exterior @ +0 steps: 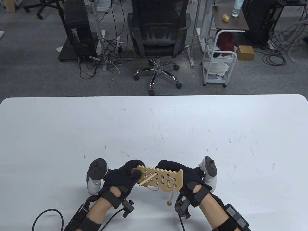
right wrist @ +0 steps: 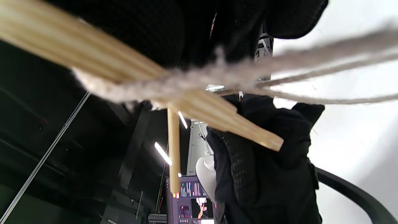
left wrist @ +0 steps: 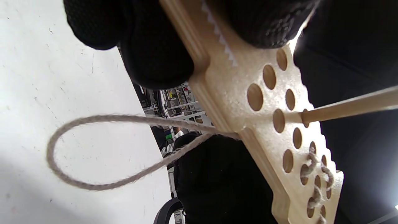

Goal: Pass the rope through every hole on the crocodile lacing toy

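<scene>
Table view high, looking down; both wrist views close beneath, facing up; all share crocodile toy [exterior: 160,179].

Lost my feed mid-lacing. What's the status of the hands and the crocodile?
Left hand and right hand grip the crocodile board, held off the table. Wooden needle sits through a middle hole; rope laces some holes only. Nothing obstructing.
</scene>
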The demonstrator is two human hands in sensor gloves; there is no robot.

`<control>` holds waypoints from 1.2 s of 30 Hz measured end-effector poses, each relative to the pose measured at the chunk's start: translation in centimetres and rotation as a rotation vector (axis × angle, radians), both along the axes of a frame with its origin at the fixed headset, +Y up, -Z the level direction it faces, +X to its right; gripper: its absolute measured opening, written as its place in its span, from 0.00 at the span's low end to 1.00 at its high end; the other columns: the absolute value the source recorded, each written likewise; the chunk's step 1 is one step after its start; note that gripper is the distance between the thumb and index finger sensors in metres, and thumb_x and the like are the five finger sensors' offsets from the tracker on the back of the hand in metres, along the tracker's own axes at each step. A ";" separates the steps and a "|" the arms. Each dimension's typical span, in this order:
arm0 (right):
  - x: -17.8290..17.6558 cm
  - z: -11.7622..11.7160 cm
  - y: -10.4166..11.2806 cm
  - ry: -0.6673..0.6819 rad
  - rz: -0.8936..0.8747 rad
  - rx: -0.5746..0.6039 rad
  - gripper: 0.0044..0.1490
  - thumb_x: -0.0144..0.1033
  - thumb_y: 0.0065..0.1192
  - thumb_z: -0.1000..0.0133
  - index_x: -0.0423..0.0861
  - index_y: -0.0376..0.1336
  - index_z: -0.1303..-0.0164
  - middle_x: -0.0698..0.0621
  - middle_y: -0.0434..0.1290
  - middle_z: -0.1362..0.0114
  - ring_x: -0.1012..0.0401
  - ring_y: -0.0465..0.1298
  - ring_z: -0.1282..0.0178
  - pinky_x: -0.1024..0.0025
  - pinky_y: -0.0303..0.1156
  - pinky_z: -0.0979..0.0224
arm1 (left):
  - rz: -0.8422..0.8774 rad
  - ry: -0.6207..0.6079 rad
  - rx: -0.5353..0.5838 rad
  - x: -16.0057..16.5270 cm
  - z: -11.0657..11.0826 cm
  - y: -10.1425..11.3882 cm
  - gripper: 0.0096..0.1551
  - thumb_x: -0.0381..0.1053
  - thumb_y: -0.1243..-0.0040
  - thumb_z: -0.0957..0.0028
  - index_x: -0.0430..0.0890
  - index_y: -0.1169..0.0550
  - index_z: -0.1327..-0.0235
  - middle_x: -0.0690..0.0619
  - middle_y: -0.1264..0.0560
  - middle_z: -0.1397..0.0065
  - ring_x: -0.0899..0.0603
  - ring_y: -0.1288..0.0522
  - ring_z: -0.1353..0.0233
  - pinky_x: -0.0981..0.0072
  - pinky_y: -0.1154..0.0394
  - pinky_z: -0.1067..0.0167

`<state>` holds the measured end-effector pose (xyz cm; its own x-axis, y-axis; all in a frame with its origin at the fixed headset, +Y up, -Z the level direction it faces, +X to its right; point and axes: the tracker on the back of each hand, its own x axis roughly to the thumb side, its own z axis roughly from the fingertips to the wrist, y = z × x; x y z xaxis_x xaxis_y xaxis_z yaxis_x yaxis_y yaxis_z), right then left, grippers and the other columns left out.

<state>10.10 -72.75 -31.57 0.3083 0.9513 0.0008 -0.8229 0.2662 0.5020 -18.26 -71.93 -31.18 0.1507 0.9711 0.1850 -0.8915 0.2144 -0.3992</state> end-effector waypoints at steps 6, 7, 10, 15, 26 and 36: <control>0.0 0.0 0.1 0.021 -0.008 0.001 0.28 0.26 0.66 0.47 0.48 0.69 0.34 0.45 0.79 0.31 0.44 0.75 0.32 0.38 0.62 0.30 | -0.016 0.030 0.015 -0.3 0.0 0.2 0.31 0.57 0.39 0.58 0.54 0.26 0.39 0.55 0.19 0.44 0.45 0.17 0.52 0.47 0.27 0.37; 0.0 0.0 0.1 0.022 -0.010 -0.002 0.28 0.26 0.66 0.47 0.48 0.69 0.34 0.45 0.79 0.31 0.45 0.75 0.32 0.38 0.62 0.29 | -0.013 0.032 0.021 -0.3 0.0 0.3 0.31 0.57 0.39 0.59 0.54 0.26 0.39 0.55 0.19 0.44 0.45 0.17 0.52 0.47 0.27 0.37; -0.1 0.1 0.1 0.025 -0.015 -0.003 0.28 0.27 0.65 0.46 0.49 0.68 0.34 0.47 0.78 0.31 0.45 0.73 0.30 0.38 0.61 0.29 | -0.002 0.027 0.048 -0.4 0.1 0.8 0.30 0.57 0.39 0.58 0.54 0.26 0.39 0.56 0.19 0.44 0.45 0.17 0.51 0.47 0.27 0.37; 0.5 -0.1 0.1 -0.027 -0.001 -0.011 0.28 0.28 0.65 0.46 0.49 0.68 0.33 0.48 0.78 0.30 0.45 0.73 0.30 0.38 0.61 0.29 | 0.010 0.031 0.084 -0.6 0.3 1.4 0.30 0.57 0.39 0.58 0.54 0.26 0.40 0.56 0.19 0.44 0.45 0.17 0.51 0.48 0.27 0.36; 3.0 -0.9 0.5 -0.273 0.145 0.063 0.28 0.35 0.67 0.46 0.48 0.68 0.33 0.47 0.77 0.31 0.45 0.74 0.32 0.38 0.60 0.29 | 0.023 0.077 0.098 -1.3 0.3 1.9 0.30 0.57 0.39 0.58 0.54 0.26 0.39 0.56 0.19 0.44 0.45 0.17 0.51 0.48 0.27 0.36; 5.0 -0.8 2.0 -0.467 0.177 0.160 0.31 0.40 0.70 0.46 0.50 0.66 0.31 0.47 0.73 0.27 0.44 0.70 0.30 0.38 0.56 0.27 | -0.014 0.202 0.082 -2.7 -0.2 1.6 0.30 0.57 0.38 0.58 0.53 0.26 0.40 0.56 0.19 0.44 0.45 0.17 0.51 0.48 0.27 0.37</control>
